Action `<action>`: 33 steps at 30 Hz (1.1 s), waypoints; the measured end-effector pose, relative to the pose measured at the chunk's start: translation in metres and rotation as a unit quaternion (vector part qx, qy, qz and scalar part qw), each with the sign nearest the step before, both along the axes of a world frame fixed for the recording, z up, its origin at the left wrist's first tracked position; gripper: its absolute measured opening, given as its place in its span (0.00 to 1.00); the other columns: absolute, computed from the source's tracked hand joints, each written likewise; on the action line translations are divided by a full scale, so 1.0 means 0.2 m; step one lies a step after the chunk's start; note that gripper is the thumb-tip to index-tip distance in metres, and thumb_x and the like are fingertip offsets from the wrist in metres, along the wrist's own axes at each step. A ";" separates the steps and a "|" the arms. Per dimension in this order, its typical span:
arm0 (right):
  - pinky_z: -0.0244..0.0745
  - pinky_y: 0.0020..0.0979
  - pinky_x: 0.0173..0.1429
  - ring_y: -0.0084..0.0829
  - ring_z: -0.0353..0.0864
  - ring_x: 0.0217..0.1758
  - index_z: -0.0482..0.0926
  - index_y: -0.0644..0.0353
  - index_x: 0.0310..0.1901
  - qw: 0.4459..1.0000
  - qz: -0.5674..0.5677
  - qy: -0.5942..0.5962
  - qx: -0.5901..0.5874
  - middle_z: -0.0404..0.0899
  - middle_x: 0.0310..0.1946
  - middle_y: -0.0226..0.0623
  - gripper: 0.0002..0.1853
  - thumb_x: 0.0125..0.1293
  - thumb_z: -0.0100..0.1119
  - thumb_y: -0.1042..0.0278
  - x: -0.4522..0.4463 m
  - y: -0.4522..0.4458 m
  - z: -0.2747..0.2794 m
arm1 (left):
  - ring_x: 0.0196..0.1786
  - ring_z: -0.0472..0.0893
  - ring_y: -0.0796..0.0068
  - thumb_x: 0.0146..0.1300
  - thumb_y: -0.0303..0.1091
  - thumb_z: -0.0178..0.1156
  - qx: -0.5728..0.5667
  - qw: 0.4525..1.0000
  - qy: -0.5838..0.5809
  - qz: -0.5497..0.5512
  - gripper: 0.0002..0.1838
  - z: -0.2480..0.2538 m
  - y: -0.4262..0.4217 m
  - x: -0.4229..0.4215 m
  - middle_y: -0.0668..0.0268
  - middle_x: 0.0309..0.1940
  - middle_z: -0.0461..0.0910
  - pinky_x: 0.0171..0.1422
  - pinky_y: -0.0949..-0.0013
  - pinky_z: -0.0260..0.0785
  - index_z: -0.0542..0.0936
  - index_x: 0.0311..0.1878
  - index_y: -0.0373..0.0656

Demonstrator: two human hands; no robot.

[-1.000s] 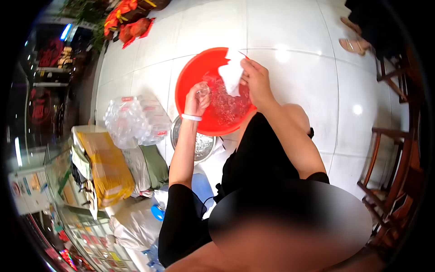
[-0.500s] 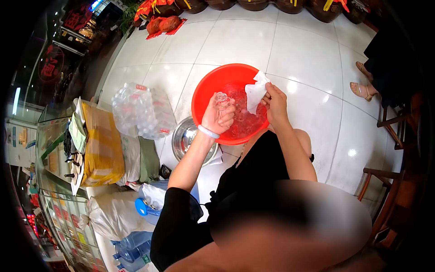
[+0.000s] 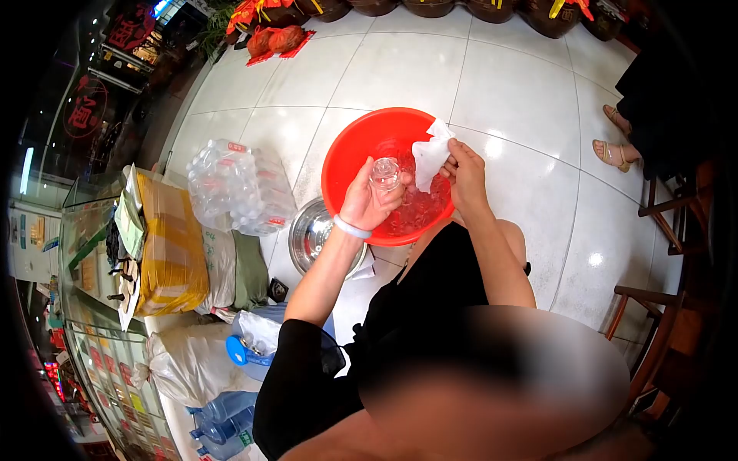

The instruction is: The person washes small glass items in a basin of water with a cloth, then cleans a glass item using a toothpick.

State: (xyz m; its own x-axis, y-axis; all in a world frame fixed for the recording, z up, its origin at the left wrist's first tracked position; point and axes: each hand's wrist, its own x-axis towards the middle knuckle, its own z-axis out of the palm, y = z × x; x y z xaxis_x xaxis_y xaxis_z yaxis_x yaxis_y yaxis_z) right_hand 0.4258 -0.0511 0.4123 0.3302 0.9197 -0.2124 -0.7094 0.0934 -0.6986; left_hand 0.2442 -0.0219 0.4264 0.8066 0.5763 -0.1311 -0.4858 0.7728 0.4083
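My left hand point(image 3: 370, 201), with a pale bracelet at the wrist, holds a small clear glass cup point(image 3: 385, 174) between thumb and fingers. Between the fingertips of my right hand point(image 3: 467, 175) a white cloth or tissue point(image 3: 430, 157) hangs down; I cannot tell which it is. Both hands are over a red plastic basin point(image 3: 342, 146) on the floor. Clear glassy pieces lie in the basin, apparently in water, too jumbled to make out singly. A shiny metal bowl point(image 3: 305, 240) stands beside the basin, partly behind my left forearm.
Shrink-wrapped bottles point(image 3: 242, 184) stand at the left, near a taped carton point(image 3: 171, 250) and a glass counter point(image 3: 115, 361). Brown jars point(image 3: 430, 6) line the far side. At the right are another person's sandalled feet point(image 3: 615, 150) and wooden chairs point(image 3: 653, 307).
My left fingers have loosened and turned the glass cup, so more of it shows. The white cloth or tissue has shifted slightly left with my right hand.
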 end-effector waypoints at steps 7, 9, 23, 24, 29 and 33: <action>0.54 0.18 0.22 0.14 0.58 0.18 0.69 0.59 0.25 1.000 0.001 0.010 0.012 0.61 0.17 0.22 0.09 0.62 0.49 0.68 0.00 0.01 0.00 | 0.23 0.64 0.80 0.66 0.48 0.38 0.092 0.993 0.056 0.050 0.20 0.01 -0.02 0.02 0.53 0.44 0.72 0.24 0.80 0.57 0.70 0.49 0.43; 0.54 0.18 0.22 0.14 0.58 0.18 0.69 0.59 0.25 1.000 0.003 0.009 0.009 0.61 0.17 0.22 0.09 0.62 0.49 0.69 0.00 0.00 0.01 | 0.24 0.65 0.79 0.66 0.47 0.38 0.106 0.990 0.063 0.069 0.19 0.02 -0.04 0.03 0.53 0.45 0.72 0.26 0.80 0.58 0.69 0.50 0.44; 0.55 0.18 0.23 0.14 0.54 0.18 0.72 0.61 0.30 1.000 0.008 -0.001 0.004 0.59 0.17 0.20 0.08 0.63 0.49 0.66 -0.01 0.00 0.01 | 0.40 0.71 0.66 0.62 0.37 0.49 0.163 0.976 0.050 0.137 0.16 0.03 -0.06 0.02 0.51 0.53 0.68 0.45 0.67 0.65 0.67 0.53 0.49; 0.55 0.18 0.23 0.14 0.54 0.18 0.72 0.60 0.30 1.000 0.010 -0.001 0.003 0.59 0.17 0.20 0.08 0.63 0.49 0.66 -0.01 0.00 0.01 | 0.40 0.71 0.66 0.62 0.37 0.49 0.163 0.976 0.050 0.137 0.16 0.02 -0.06 0.02 0.51 0.53 0.68 0.45 0.67 0.65 0.67 0.53 0.49; 0.54 0.17 0.23 0.14 0.54 0.18 0.72 0.60 0.30 1.000 0.011 -0.005 0.001 0.59 0.17 0.20 0.08 0.63 0.49 0.66 -0.01 0.01 0.01 | 0.53 0.70 0.55 0.59 0.32 0.49 0.180 0.973 0.047 0.140 0.18 0.02 -0.05 0.01 0.49 0.57 0.63 0.58 0.58 0.62 0.66 0.55 0.46; 0.55 0.17 0.23 0.14 0.56 0.18 0.71 0.60 0.27 1.000 0.009 0.000 0.000 0.60 0.17 0.21 0.08 0.63 0.49 0.67 0.00 0.00 0.01 | 0.56 0.67 0.53 0.58 0.30 0.48 0.140 0.982 0.017 0.128 0.20 0.02 -0.05 0.01 0.48 0.58 0.62 0.60 0.56 0.60 0.65 0.56 0.44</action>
State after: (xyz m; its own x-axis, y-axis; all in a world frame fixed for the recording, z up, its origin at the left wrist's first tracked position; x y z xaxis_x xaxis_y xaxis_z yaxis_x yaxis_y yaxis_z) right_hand 0.4248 -0.0506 0.4144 0.3136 0.9257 -0.2115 -0.7104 0.0809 -0.6992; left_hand 0.2469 -0.0327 0.4311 0.6279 0.7774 0.0377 -0.6326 0.4815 0.6066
